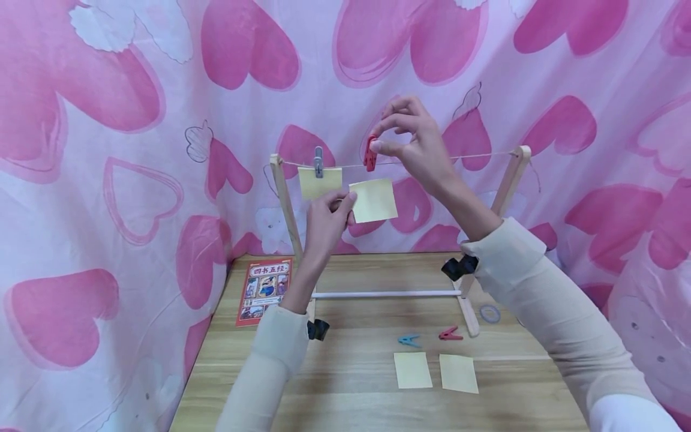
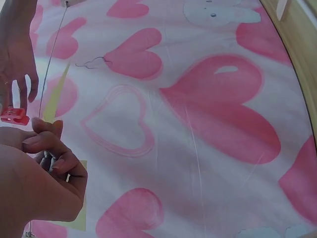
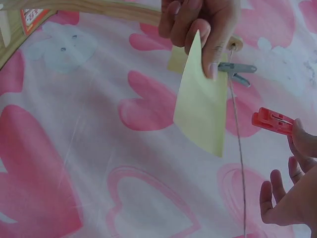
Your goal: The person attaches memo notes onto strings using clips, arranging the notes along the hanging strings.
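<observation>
Between thumb and fingers, my left hand (image 1: 327, 223) pinches a yellow sticky note (image 1: 373, 200) by its left edge, just below the string (image 1: 464, 157). My right hand (image 1: 417, 141) holds a red clothespin (image 1: 370, 153) upright by its top end, close to the string and above the note. In the right wrist view the red clothespin (image 3: 273, 121) is apart from the note (image 3: 202, 109). A grey clothespin (image 1: 318, 163) clips another yellow note (image 1: 320, 183) to the string on the left, partly behind my left hand.
The string spans two wooden posts (image 1: 510, 180) joined low by a white rod (image 1: 385, 294). On the table (image 1: 345, 384) lie a blue clothespin (image 1: 409, 340), a red clothespin (image 1: 450, 333), two yellow notes (image 1: 412, 370), a tape roll (image 1: 490, 314) and a red booklet (image 1: 264, 291).
</observation>
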`<state>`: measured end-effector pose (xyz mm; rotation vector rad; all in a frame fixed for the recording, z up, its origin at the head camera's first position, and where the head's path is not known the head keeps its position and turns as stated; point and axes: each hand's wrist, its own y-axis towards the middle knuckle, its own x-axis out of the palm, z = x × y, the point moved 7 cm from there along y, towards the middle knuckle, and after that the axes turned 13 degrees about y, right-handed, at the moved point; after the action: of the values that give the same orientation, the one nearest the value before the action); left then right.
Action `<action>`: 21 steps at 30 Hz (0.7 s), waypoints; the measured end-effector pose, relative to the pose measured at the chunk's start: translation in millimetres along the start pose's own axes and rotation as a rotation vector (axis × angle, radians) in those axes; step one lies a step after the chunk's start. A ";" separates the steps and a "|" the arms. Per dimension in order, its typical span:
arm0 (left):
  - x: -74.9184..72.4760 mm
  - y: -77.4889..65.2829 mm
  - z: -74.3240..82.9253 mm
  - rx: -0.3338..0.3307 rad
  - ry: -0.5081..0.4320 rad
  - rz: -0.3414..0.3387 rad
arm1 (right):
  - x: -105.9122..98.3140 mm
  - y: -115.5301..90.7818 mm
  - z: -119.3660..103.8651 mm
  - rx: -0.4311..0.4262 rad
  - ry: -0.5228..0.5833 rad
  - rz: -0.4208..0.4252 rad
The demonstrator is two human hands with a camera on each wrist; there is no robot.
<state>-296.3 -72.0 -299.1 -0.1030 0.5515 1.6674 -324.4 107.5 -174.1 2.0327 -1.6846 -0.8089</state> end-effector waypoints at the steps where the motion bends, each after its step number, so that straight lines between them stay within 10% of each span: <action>1: -0.1 2.1 1.4 0.007 0.008 0.005 | -0.1 2.0 2.4 0.004 -0.002 -0.001; 21: -1.2 16.7 3.7 -0.020 -0.039 0.068 | 6.2 16.2 18.5 0.039 0.001 -0.039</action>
<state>-311.1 -72.7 -290.4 -0.0674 0.5137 1.7379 -347.9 99.4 -179.4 2.0984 -1.6773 -0.7931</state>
